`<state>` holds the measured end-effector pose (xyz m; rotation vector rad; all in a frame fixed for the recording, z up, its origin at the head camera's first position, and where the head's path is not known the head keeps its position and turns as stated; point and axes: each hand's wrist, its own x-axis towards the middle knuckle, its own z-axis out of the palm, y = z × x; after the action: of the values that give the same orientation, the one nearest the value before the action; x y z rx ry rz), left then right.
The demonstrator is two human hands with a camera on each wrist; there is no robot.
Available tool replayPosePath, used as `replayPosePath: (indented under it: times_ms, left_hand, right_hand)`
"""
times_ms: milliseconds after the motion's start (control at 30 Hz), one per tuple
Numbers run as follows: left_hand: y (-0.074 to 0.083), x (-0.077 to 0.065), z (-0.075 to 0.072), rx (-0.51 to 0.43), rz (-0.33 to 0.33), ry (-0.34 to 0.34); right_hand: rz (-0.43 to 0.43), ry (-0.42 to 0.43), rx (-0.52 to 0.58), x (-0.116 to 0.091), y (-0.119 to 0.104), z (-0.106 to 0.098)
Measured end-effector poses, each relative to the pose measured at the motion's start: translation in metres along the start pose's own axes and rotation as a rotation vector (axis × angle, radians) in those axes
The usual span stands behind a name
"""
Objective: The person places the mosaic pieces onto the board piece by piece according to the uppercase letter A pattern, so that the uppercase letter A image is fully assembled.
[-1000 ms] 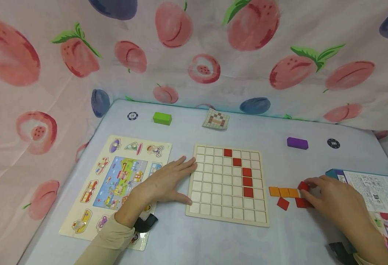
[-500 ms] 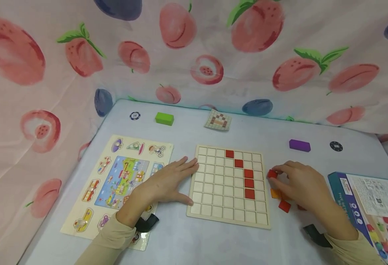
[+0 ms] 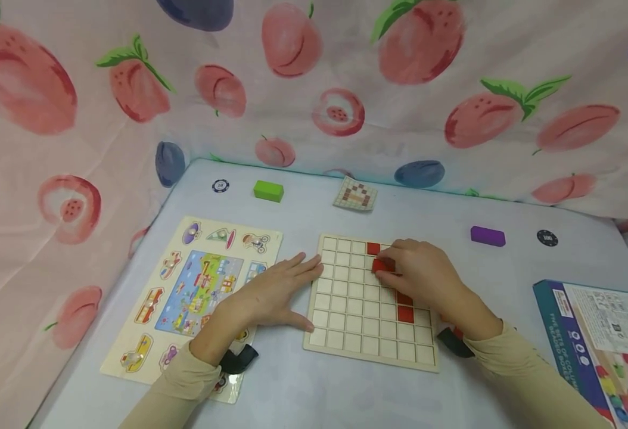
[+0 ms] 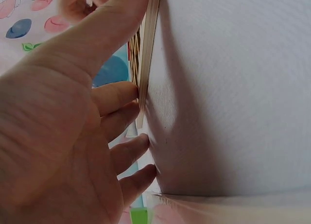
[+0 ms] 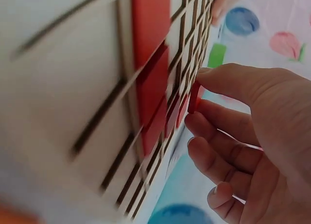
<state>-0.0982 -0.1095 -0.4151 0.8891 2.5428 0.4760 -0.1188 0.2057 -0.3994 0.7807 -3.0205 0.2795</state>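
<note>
A square wooden grid board (image 3: 335,341) lies mid-table, with several red tiles (image 3: 406,314) set in its cells. My right hand (image 3: 426,275) is over the board's upper part, pinching a red square tile (image 5: 195,97) between thumb and fingers. In the right wrist view that tile stands on edge, above the row of seated ones. My left hand (image 3: 271,292) has its fingers spread, touching the board's left edge; the left wrist view shows fingertips against the board's side (image 4: 150,49). The right hand and forearm hide part of the grid and most of the loose tiles (image 3: 457,332).
A picture puzzle board (image 3: 185,238) lies under the left forearm. At the back are a green block (image 3: 268,191), a small pattern card (image 3: 356,194), a purple block (image 3: 488,236) and two round chips (image 3: 220,186). A printed box (image 3: 598,310) is at the right.
My right hand picked a red tile from the loose pile at the right and carried it left, over the grid board. My left hand stays at the board's edge.
</note>
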Motion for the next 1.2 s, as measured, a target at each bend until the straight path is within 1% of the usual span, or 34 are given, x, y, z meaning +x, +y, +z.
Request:
replayPosePath:
  times_ms: [133,267,433,600,700,767,1000,1067,1200]
  left_hand:
    - [-0.001,-0.001,-0.001,-0.004,0.006,0.005]
    - [-0.001,0.000,-0.001,-0.011,0.010,0.001]
    - [-0.001,0.000,-0.003,-0.002,0.000,-0.003]
    - [-0.001,0.000,-0.002,-0.005,-0.006,-0.004]
    - [-0.001,0.000,-0.002,-0.012,0.000,-0.008]
    - [0.000,0.001,-0.001,-0.011,0.004,-0.013]
    - [0.003,0.001,-0.003,-0.005,-0.002,-0.014]
    - [0.003,0.001,-0.002,-0.004,-0.001,-0.012]
    - [0.001,0.001,-0.001,-0.013,-0.003,-0.005]
  right_hand:
    - [-0.042,0.000,0.006,0.019,-0.012,0.006]
    - [-0.049,-0.006,0.012,0.030,-0.017,0.011]
    - [-0.034,-0.002,0.032,0.036,-0.018,0.013]
    - [-0.008,-0.017,0.017,0.032,-0.017,0.013]
    - [0.010,-0.022,0.001,0.023,-0.016,0.008]
    - [0.031,-0.022,-0.012,0.011,-0.011,0.004]
    - [0.154,-0.009,-0.011,-0.040,0.012,-0.013]
    - [0.197,-0.005,-0.010,-0.056,0.020,-0.014]
    - [0.282,-0.029,-0.002,-0.083,0.034,-0.015]
